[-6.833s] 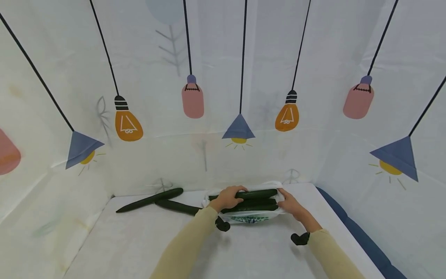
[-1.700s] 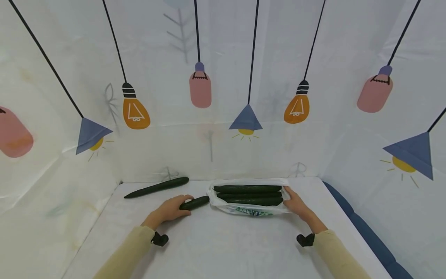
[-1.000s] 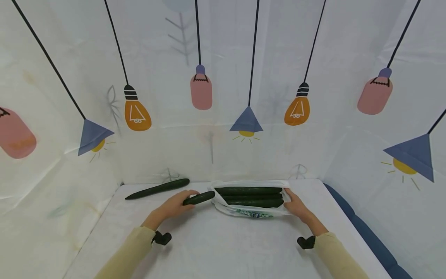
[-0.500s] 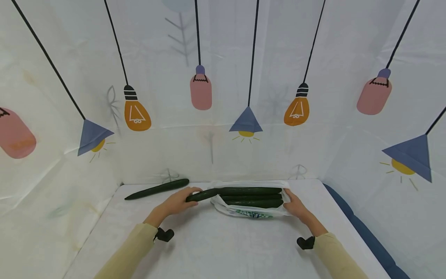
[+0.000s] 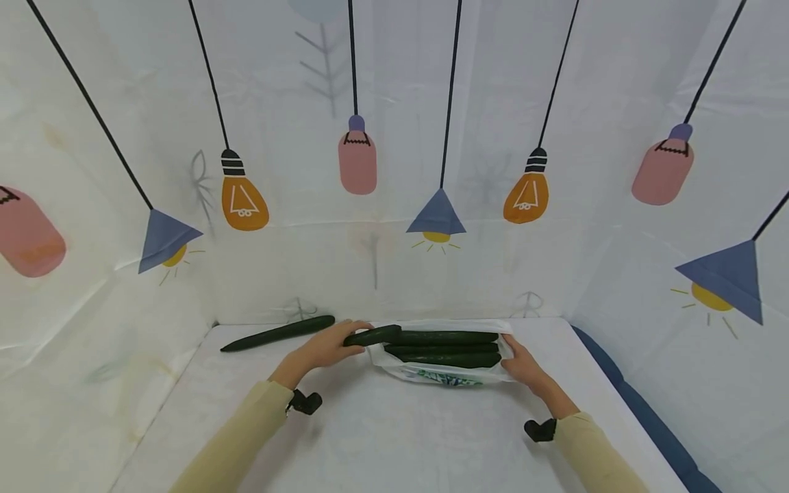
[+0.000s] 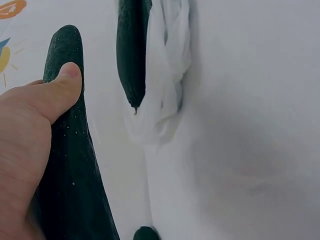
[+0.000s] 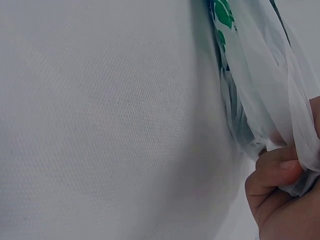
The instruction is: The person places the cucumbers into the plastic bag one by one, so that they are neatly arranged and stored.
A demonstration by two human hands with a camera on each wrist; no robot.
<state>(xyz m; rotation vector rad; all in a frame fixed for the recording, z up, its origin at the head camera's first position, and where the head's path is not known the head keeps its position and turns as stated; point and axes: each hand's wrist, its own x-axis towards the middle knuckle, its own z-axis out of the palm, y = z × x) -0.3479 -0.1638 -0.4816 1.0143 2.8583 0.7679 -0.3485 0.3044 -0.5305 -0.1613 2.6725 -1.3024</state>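
Note:
A dark green cucumber (image 5: 376, 335) is in my left hand (image 5: 323, 347), which grips its left end while the other end reaches over the left end of a white plastic bag (image 5: 401, 370). The left wrist view shows the thumb lying along the held cucumber (image 6: 70, 150), with the bag (image 6: 167, 65) beside it. Inside the open bag several cucumbers (image 5: 444, 358) lie side by side. At the bag's right end my right hand (image 5: 527, 366) pinches the plastic; the right wrist view has its thumb and fingers (image 7: 272, 177) curled on the bag's edge.
Another cucumber (image 5: 277, 333) lies on the white table (image 5: 401, 438) at the back left. Behind stands a pale sheet wall (image 5: 296, 253) printed with hanging lamps. A blue padded edge (image 5: 653, 411) runs along the right side.
My left hand has picked up the cucumber from the table left of the bag and moved it right and away from me, over the bag's left end. My right hand stays at the bag.

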